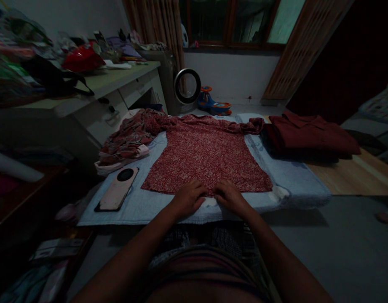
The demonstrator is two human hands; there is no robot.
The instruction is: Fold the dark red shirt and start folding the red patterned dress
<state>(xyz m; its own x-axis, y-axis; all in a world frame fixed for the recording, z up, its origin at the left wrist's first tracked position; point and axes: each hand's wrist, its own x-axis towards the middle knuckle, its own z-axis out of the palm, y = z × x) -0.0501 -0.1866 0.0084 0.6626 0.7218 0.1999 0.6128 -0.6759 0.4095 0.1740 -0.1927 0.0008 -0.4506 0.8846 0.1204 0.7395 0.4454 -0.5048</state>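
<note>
A red blouse with a small pale pattern (209, 155) lies spread flat, its hem toward me and its sleeves gathered at the far end. At the middle of the hem, my left hand (189, 198) has its fingers curled over the cloth, thumb below the edge. Just beside it, my right hand (230, 197) pinches the same hem with bent fingers. Under the blouse is a light blue blanket (295, 181). A phone with a round black camera (118, 189) lies left of the blouse.
Crumpled patterned clothing (127, 139) sits at the left, touching the blouse's sleeve. Folded dark red garments (314, 134) are stacked at the right, near a bare wooden board (361, 172). A cluttered desk (108, 88) stands left; a washing machine with its round door open (187, 86) is behind.
</note>
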